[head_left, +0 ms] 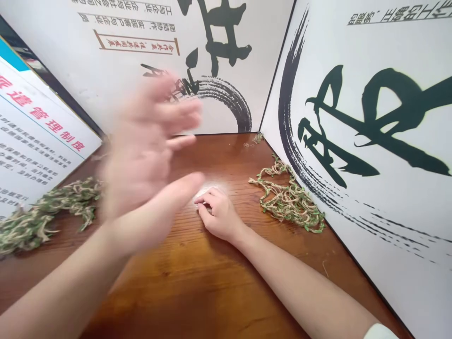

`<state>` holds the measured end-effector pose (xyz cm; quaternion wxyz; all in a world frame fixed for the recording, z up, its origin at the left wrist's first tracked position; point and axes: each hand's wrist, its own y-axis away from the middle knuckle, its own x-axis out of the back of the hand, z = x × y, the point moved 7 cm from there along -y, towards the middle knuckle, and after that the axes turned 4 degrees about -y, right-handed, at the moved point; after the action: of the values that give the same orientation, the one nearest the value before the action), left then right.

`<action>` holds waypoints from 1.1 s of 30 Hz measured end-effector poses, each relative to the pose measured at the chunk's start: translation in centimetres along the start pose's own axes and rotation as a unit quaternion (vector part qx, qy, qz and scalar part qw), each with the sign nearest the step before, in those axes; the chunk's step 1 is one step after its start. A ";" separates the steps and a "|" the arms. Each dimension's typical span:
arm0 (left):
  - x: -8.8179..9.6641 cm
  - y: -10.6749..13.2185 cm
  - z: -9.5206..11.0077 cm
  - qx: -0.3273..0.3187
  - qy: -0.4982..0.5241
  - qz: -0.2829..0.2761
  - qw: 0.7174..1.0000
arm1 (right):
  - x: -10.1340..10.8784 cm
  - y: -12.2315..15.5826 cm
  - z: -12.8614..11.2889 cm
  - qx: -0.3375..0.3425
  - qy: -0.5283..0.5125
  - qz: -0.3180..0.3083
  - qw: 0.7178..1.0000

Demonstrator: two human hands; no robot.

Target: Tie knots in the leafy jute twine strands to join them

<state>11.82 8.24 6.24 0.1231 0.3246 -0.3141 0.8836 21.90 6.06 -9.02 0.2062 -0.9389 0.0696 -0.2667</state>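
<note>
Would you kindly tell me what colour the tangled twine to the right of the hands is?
The twine is tan with green flecks, shown best in the head view.

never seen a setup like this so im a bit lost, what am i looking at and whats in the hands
This one picture comes from a camera worn on a person's head, looking down at their own two hands. The left hand is raised and motion-blurred, and seems empty. The right hand rests on a wooden table, fingers curled at a white patch, too unclear to identify. A left heap and a right heap of green-flecked twine lie on the table. Printed panels stand behind it.
</note>
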 end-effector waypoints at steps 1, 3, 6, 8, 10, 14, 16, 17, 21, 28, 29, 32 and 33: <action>-2.3 -1.3 0.9 -0.037 0.045 -0.040 0.998 | 0.0 -0.1 0.0 -0.001 0.006 0.000 1.000; -8.4 -3.9 1.0 -0.029 0.029 -0.174 0.984 | -0.2 -0.2 0.1 -0.003 0.019 -0.001 1.000; -17.1 -6.8 0.5 -0.025 -0.098 -0.325 0.940 | -0.5 -0.3 0.4 0.001 0.031 -0.012 0.999; -21.3 -7.8 0.2 0.002 -0.120 -0.374 0.920 | -0.7 -0.3 0.7 -0.006 0.011 -0.020 1.000; -23.9 -8.0 0.3 0.017 -0.125 -0.401 0.908 | -0.5 -0.3 0.9 -0.006 -0.022 -0.011 1.000; -23.1 -8.7 -0.5 0.022 -0.098 -0.373 0.922 | -0.2 -0.3 0.7 0.003 -0.005 -0.004 1.000; -20.4 -9.4 -1.8 0.044 -0.023 -0.323 0.945 | -0.1 -0.4 0.4 0.008 0.012 -0.005 1.000; -18.6 -9.6 -2.7 0.059 0.019 -0.294 0.954 | 0.1 -0.4 0.3 0.008 0.010 0.001 1.000; -11.6 -8.2 -6.6 0.129 0.114 -0.192 0.966 | 0.9 -0.2 -0.3 0.000 -0.026 0.048 0.998; -8.4 0.1 -10.6 0.167 -0.053 -0.196 0.965 | 2.0 0.6 -0.6 -0.035 -0.087 0.101 0.991; -8.3 1.3 -10.5 0.167 -0.077 -0.179 0.966 | 2.0 0.6 -0.6 -0.034 -0.088 0.100 0.991; -7.0 5.6 -8.8 0.169 -0.132 -0.116 0.970 | 1.8 0.6 -0.4 -0.041 -0.094 0.085 0.991; -6.5 7.3 -7.7 0.159 -0.142 -0.119 0.970 | 1.7 0.6 -0.4 -0.043 -0.095 0.079 0.991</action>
<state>9.89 7.40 -6.03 0.1281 0.4972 -0.1429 0.8461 23.12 5.01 -8.20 0.1920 -0.9594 0.1352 -0.1560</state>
